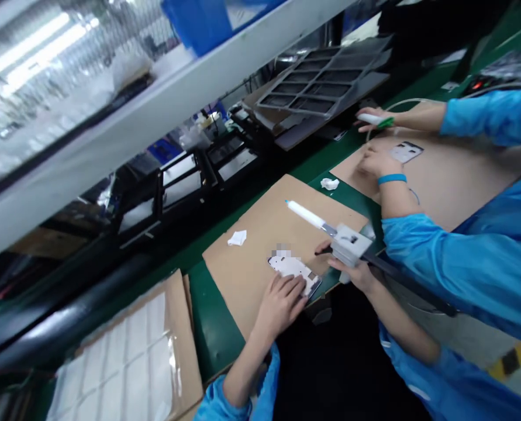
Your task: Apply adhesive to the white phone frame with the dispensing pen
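Observation:
A white, phone-sized panel with dark edges and small cutouts lies on a brown cardboard sheet. My left hand rests on its near part, fingers laid over the surface, not wrapped round it. Just to the right, my right hand is closed round a white gun-shaped dispenser. Its long white tube ends in a blue tip, held above the cardboard and pointing away to the left. Part of the dispenser's grip is hidden by my fingers.
Crumpled white tissue lies on the cardboard, another beyond it. At right, a co-worker's hands work beside a similar panel. A white shelf beam crosses above; black frames stand behind. A stacked cardboard tray sits left.

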A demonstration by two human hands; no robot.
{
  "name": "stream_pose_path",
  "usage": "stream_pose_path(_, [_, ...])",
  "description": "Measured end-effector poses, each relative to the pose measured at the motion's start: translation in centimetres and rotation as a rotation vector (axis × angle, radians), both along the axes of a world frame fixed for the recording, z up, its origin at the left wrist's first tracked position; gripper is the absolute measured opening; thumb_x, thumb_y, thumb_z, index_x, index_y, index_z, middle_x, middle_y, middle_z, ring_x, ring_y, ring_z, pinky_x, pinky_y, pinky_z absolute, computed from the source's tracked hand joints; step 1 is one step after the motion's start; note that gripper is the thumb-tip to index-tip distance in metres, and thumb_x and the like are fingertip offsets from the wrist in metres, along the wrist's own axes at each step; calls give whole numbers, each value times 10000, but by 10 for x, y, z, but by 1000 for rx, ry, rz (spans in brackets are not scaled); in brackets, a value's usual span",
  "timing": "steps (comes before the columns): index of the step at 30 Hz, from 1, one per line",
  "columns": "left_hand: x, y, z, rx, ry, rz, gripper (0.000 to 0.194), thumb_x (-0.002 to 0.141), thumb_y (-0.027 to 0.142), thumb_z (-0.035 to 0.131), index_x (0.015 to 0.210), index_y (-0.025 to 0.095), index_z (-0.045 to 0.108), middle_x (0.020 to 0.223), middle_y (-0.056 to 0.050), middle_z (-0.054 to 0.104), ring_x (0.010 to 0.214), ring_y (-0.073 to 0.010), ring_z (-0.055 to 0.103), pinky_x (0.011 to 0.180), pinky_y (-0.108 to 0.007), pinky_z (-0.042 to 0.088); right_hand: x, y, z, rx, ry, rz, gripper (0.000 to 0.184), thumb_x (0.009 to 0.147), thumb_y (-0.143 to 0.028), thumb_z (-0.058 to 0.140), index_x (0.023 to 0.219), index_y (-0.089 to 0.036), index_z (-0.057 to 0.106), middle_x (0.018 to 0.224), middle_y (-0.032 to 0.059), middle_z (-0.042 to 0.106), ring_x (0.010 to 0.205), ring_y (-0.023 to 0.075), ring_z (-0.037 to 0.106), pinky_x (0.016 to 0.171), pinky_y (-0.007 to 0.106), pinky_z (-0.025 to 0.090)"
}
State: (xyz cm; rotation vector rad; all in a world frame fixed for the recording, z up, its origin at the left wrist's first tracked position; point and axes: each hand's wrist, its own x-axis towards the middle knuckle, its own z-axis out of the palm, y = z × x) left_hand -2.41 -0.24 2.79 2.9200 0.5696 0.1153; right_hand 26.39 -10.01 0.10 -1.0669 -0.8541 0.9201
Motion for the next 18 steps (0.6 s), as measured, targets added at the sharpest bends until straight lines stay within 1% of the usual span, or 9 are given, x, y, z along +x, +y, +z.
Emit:
stream_pose_path(2, [10, 16, 6, 82, 65, 143, 706, 1237, 603, 664, 1878, 332, 548, 1843, -136, 635, 1780, -456, 528, 1468, -819, 403, -2, 15, -8, -48, -7, -76, 647, 893, -823, 904, 1175, -243, 855, 1274, 94, 808, 1286, 268, 784, 1296, 451, 672])
stream_pose_path(4, [21, 35, 16, 153, 101, 320, 855, 1210, 650, 698, 1944, 310, 421, 1949, -177, 478, 1863, -502, 355, 1458, -901, 317, 2, 28, -18, -56, 20, -130, 718, 860, -858, 901, 1170, -212, 841, 1279, 106, 806, 1294, 278, 781, 1310, 462, 663])
stream_pose_path(5, [25, 42, 21, 161, 107, 375, 857, 1222, 639, 679, 1954, 296, 394, 1966, -189, 445, 1872, -489, 339, 1467, -889, 305, 4, 31, -24, -56, 31, -149, 716, 862, -849, 903, 1177, -209, 840, 1282, 104, 806, 1294, 273, 782, 1314, 455, 660])
stream_pose_path(7, [29, 49, 28, 122, 117, 379, 763, 1262, 599, 609, 1933, 285, 427, 1953, -182, 476, 1851, -427, 415, 1494, -799, 341, 5, 33, -36, -47, 39, -172, 673, 883, -811, 905, 1195, -218, 842, 1284, 93, 804, 1303, 260, 782, 1323, 434, 654])
stream_pose_path(9, [27, 44, 29, 56, 136, 318, 680, 1278, 596, 572, 1879, 283, 518, 1919, -162, 537, 1803, -378, 508, 1501, -711, 397, 5, 32, -45, -40, 20, -152, 630, 883, -764, 935, 1193, -224, 837, 1274, 92, 806, 1295, 258, 790, 1293, 417, 673])
stream_pose_path(11, [19, 31, 24, 2, 162, 280, 677, 1272, 614, 586, 1857, 276, 554, 1933, -159, 517, 1799, -371, 516, 1496, -668, 429, 7, 29, -49, -36, -4, -118, 607, 898, -721, 949, 1221, -221, 829, 1290, 104, 809, 1301, 267, 797, 1251, 413, 698])
stream_pose_path(13, [8, 15, 16, -33, 173, 276, 722, 1264, 613, 608, 1895, 279, 504, 1988, -163, 417, 1844, -378, 440, 1504, -666, 417, 10, 27, -47, -36, -31, -73, 610, 932, -700, 935, 1296, -223, 828, 1337, 118, 809, 1312, 276, 803, 1246, 423, 707])
stream_pose_path(15, [-7, 0, 9, -64, 171, 275, 742, 1266, 592, 614, 1934, 318, 440, 2037, -139, 297, 1893, -376, 333, 1520, -684, 374, 13, 23, -43, -39, -63, -40, 610, 969, -701, 899, 1345, -225, 838, 1382, 121, 804, 1316, 278, 806, 1270, 432, 698])
stream_pose_path(18, [-30, -22, 5, -106, 171, 308, 754, 1272, 585, 611, 1957, 365, 387, 2057, -108, 238, 1919, -358, 250, 1540, -698, 304, 13, 13, -37, -63, -112, -7, 590, 986, -720, 863, 1296, -218, 860, 1379, 100, 807, 1319, 262, 804, 1308, 431, 672])
